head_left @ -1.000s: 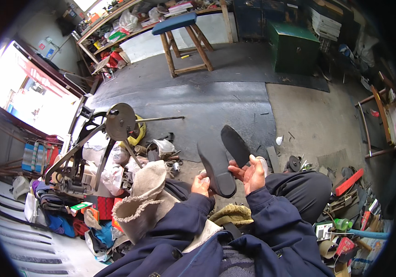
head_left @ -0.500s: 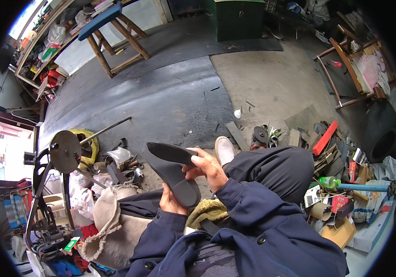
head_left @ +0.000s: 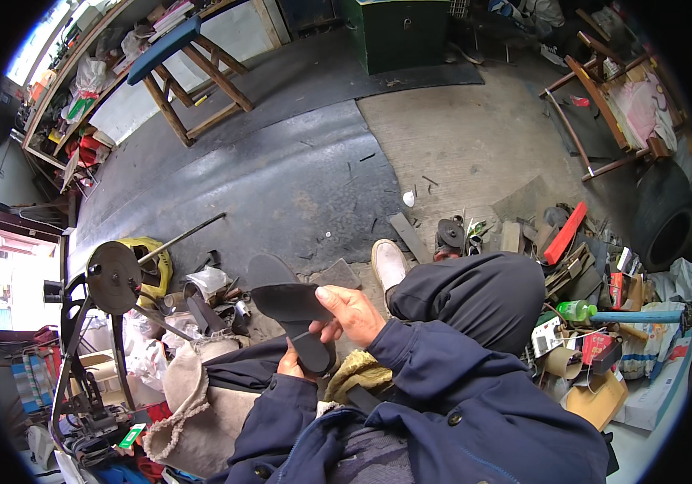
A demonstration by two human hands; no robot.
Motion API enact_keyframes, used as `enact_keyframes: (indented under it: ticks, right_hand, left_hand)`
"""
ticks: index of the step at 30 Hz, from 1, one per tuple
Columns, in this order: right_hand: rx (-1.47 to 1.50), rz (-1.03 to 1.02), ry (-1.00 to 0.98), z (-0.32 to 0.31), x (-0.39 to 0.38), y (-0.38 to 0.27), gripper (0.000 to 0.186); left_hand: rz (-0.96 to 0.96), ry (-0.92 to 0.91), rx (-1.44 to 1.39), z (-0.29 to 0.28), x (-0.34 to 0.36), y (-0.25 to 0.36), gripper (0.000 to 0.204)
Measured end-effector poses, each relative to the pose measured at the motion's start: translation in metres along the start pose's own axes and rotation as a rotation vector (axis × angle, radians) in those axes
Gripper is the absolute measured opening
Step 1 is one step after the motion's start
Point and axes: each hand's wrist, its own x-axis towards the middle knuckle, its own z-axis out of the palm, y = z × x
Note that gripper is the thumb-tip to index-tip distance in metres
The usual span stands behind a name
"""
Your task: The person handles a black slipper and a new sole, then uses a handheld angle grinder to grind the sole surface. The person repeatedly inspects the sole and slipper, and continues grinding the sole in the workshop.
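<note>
My left hand (head_left: 291, 361) is closed round the heel end of a dark shoe sole (head_left: 311, 352), its toe pointing away from me. Whether an upper is attached beneath, I cannot tell. Between the thumb and fingers of my right hand (head_left: 350, 313) is a thin black sole piece (head_left: 289, 302). This piece lies across the middle of the dark sole, and the sole's greyish toe shows beyond it. Some fingertips of both hands are hidden behind the two pieces. Below my hands, an olive-yellow cloth (head_left: 364, 373) rests in my lap.
To the left stands a black hand-cranked machine with a round wheel (head_left: 114, 277), beside a yellow round object (head_left: 157, 264). Tools and scraps litter the floor ahead. A red bar (head_left: 565, 232), boxes and a green bottle (head_left: 577, 311) crowd the right. A blue-topped stool (head_left: 164, 50) stands farther off.
My right hand has lowered the thin black piece toward me, from beside the dark sole's toe to across its middle. The dark sole has tilted and shifted slightly left.
</note>
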Motion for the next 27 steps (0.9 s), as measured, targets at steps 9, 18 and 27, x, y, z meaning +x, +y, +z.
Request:
enact_keyframes:
  ticks: [9,18,27]
  right_hand:
    - [-0.360,-0.079,0.064,-0.007,0.006,0.020,0.034]
    - [-0.173,0.055,0.006,-0.012,0.003,0.019,0.032]
    - [-0.119,-0.085,0.199,-0.017,0.012,0.022,0.038]
  left_hand:
    - [0.530,0.175,0.196,0.018,0.049,0.086,0.051]
    - [0.340,-0.158,0.161,0.056,0.070,0.110,0.047]
    - [0.866,0.069,0.758,0.035,0.096,0.085,0.042]
